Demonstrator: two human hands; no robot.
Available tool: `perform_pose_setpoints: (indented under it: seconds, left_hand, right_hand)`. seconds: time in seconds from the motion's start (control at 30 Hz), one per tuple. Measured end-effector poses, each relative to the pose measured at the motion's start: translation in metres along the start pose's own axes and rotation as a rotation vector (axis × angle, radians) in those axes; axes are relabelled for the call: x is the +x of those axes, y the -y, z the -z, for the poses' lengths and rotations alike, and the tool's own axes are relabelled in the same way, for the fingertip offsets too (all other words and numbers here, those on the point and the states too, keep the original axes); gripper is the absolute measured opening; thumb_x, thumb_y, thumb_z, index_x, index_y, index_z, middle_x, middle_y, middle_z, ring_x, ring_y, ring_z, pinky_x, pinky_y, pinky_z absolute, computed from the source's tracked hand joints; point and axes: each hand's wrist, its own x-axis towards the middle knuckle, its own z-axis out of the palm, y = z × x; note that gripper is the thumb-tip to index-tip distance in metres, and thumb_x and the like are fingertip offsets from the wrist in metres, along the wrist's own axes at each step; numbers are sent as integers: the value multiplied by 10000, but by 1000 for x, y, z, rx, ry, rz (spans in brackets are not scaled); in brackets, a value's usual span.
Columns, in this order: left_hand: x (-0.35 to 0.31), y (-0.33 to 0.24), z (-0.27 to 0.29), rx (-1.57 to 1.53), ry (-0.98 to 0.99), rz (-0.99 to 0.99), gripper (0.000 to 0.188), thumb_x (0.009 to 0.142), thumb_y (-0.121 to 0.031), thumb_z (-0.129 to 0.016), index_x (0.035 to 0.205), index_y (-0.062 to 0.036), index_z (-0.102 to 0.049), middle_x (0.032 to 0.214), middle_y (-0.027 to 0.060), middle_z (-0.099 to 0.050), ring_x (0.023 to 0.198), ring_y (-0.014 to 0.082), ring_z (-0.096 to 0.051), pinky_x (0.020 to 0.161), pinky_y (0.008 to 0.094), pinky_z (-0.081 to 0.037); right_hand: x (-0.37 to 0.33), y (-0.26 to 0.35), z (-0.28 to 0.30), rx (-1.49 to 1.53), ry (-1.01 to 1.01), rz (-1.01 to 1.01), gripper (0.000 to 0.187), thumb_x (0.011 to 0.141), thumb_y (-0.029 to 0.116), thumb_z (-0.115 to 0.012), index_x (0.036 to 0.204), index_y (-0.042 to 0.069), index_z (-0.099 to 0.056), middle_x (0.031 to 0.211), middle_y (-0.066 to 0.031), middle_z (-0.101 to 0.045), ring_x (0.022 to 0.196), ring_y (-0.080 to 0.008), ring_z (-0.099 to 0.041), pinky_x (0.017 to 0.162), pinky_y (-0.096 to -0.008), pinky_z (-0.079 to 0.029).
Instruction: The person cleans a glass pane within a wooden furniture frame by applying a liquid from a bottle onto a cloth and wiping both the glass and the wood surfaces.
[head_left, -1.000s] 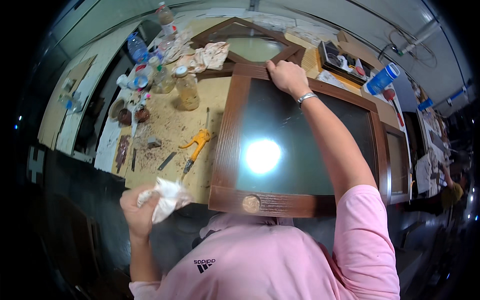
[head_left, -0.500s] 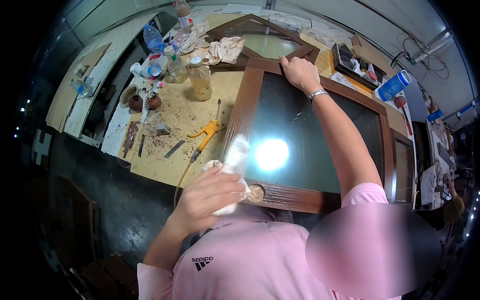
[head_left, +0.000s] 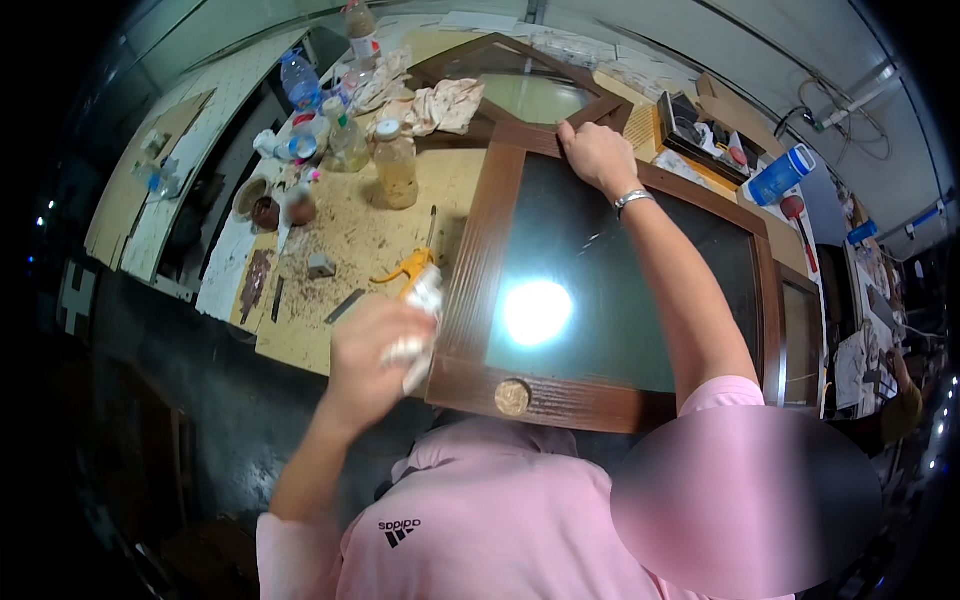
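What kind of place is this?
Probably a workshop, maybe for woodwork: there's a big glass-paned brown frame, an orange trigger gun and a messy, speckled worktable.

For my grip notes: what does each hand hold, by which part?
The left hand holds a white cloth, exact part blurred; the right hand holds the framed glass panel by its far rail.

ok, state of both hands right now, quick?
Left hand: closed around a white cloth, slightly blurred.
Right hand: closed on the far edge of the brown-framed glass panel.
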Motion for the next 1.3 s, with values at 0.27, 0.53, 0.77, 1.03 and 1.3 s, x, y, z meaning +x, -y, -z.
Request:
perform_pose_setpoints:
  seconds: [0.27, 0.53, 0.77, 1.03, 1.3]
  left_hand:
    - [-22, 6, -3, -333, 32, 657, 265, 731, -33, -827, 912, -22, -634, 850, 27, -623, 798, 99, -587, 720, 247, -471]
    - [-22, 2, 0, -864, 154, 864, 285, 800, -71, -812, 1000, -48, -609, 826, -27, -592, 707, 35, -559, 591, 201, -444]
    - [-28, 1, -4, -812, 106, 810, 248, 816, -41, -785, 1002, -37, -623, 827, -19, -604, 696, 38, -569, 590, 193, -450]
    - [-41, 27, -9, -992, -4, 818, 186, 843, -12, -736, 997, -18, -632, 885, 37, -657, 713, 85, -630, 607, 229, -519]
    - [-48, 128, -65, -540, -164, 713, 296, 918, -83, -663, 1196, 18, -645, 993, 83, -701, 901, 184, -669, 805, 288, -529]
  right_hand:
    - [-2, 11, 3, -4, 64, -12, 624, 999, 477, -358, 978, -8, -749, 1032, -255, -713, 1019, -409, -675, 933, -465, -505]
    - [1, 8, 1, -23, 75, -22, 640, 1013, 486, -342, 985, -18, -735, 1033, -251, -714, 1035, -412, -667, 941, -474, -498]
    - [2, 8, 0, -34, 61, -10, 647, 1016, 492, -339, 990, -23, -730, 1034, -267, -709, 1038, -422, -663, 937, -485, -496]
    - [0, 5, -4, -21, -6, -8, 655, 1008, 491, -343, 969, -31, -736, 1032, -274, -705, 1038, -433, -659, 942, -496, -488]
    - [3, 6, -2, -48, 56, -33, 683, 1012, 513, -330, 979, -39, -730, 1030, -275, -704, 1039, -431, -657, 953, -479, -488]
